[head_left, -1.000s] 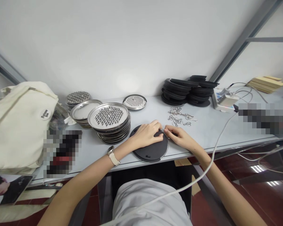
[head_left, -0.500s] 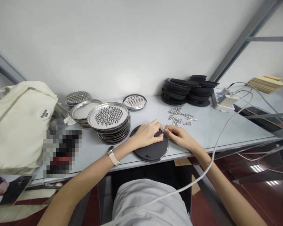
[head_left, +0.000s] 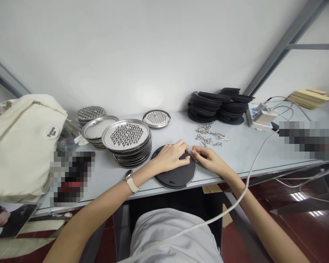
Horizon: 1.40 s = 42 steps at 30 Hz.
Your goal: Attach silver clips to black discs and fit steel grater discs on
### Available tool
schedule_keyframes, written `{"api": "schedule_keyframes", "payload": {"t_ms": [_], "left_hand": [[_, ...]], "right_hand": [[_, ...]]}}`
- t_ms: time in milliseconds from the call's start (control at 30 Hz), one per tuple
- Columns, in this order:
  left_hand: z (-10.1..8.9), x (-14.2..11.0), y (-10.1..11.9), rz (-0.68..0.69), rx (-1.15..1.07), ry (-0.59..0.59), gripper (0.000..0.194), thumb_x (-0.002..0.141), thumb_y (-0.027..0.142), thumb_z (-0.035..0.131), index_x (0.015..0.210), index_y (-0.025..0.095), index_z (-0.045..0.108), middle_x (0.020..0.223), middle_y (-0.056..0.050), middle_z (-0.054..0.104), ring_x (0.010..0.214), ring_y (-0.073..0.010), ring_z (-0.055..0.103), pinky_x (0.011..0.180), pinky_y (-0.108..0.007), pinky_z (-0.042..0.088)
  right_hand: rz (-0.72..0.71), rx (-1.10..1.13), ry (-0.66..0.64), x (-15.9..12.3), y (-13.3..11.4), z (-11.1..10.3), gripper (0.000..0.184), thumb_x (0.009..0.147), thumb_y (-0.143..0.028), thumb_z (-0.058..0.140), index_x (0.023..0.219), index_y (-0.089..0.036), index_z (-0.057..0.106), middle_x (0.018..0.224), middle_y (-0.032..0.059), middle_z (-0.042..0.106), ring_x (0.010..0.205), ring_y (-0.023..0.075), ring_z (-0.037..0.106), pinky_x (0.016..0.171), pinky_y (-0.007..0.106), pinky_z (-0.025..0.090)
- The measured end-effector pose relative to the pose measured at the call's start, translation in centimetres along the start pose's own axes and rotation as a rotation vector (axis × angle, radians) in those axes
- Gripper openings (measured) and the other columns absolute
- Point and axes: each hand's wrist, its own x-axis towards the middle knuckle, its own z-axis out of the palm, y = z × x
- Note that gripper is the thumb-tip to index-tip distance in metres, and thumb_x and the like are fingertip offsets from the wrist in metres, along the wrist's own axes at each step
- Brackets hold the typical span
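A black round plate (head_left: 178, 176) with a metal edge lies at the table's front edge. My left hand (head_left: 171, 156) rests across it, fingers curled at its far right rim and thumb bent inward, pressing it down. At that same rim, my right hand (head_left: 207, 157) pinches a small metal wire clip (head_left: 189, 151) between thumb and fingertips. Most of the clip is hidden by the fingers. Behind the right hand lies a loose group of bent wire clips (head_left: 205, 140). To the left of the plate stands a stack of round metal grater discs (head_left: 127, 137).
Further back are more metal discs (head_left: 100, 128), a single perforated grater disc (head_left: 156, 118) and stacked black rings (head_left: 208, 106). A power strip (head_left: 260, 118) stands at right, and its white cable (head_left: 248, 179) crosses over my right forearm. A cream bag (head_left: 24, 146) fills the left side.
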Motion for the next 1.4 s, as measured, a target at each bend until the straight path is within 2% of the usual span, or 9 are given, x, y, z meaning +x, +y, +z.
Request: {"api": "schedule_keyframes", "payload": {"t_ms": [733,1400], "left_hand": [[0.32,0.14,-0.14,0.011,-0.031,0.042,0.015,0.087,0.034,0.053,0.087,0.019,0.051,0.089,0.001,0.057,0.068,-0.0127,0.053,0.055,-0.026,0.032],[0.33,0.45,-0.41,0.007,-0.051,0.019,0.018,0.087,0.034,0.054,0.097,0.019,0.058,0.092,0.001,0.060,0.074,-0.0135,0.058,0.060,-0.025,0.035]], "right_hand": [[-0.005,-0.043,0.031,0.02,0.42,0.21,0.035,0.096,-0.039,0.039,0.068,-0.019,0.041,0.062,-0.0030,0.039,0.059,0.0121,0.038,0.057,0.026,0.031],[-0.010,-0.077,0.030,0.03,0.16,0.27,0.031,0.096,-0.035,0.039,0.070,-0.018,0.046,0.062,-0.0026,0.044,0.060,0.0127,0.041,0.057,0.025,0.033]]}}
